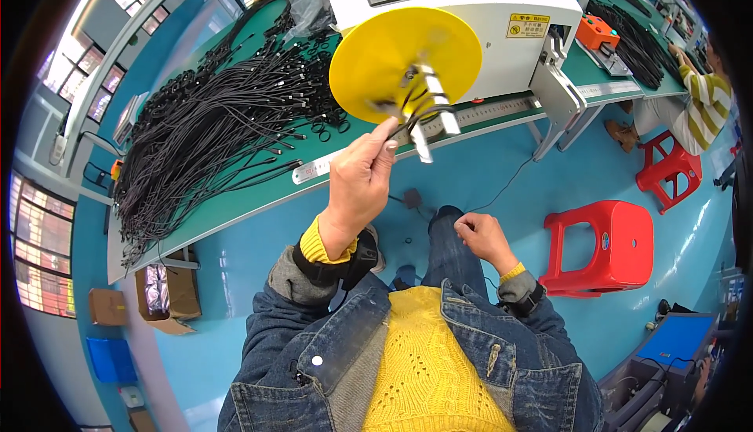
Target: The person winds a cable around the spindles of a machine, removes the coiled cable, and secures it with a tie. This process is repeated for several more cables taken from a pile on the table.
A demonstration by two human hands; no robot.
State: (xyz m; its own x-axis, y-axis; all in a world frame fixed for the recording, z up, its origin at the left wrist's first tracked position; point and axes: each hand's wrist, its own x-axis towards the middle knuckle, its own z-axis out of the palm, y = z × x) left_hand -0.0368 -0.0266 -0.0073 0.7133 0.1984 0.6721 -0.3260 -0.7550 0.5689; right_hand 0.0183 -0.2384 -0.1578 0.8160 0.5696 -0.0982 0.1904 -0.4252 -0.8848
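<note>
Pinched between the thumb and fingers of my raised left hand [362, 172] is a black cable [401, 126]. The cable runs onto the pale metal prongs [434, 91] of a winding machine [502, 59] and loops round them. Behind the prongs sits a round yellow disc [369, 59]; the prongs and the disc's centre are smeared by motion. Lower down, my right hand [485, 237] hangs by my right thigh, away from the machine. Its fingers are curled in, and nothing shows in them.
Many black cables [212, 134] lie heaped on the green table [227, 232] to the left, beside coiled ones. A steel ruler [502, 110] runs along the front edge. A red stool [608, 248] stands at the right. Another person [702, 95] sits at the far right.
</note>
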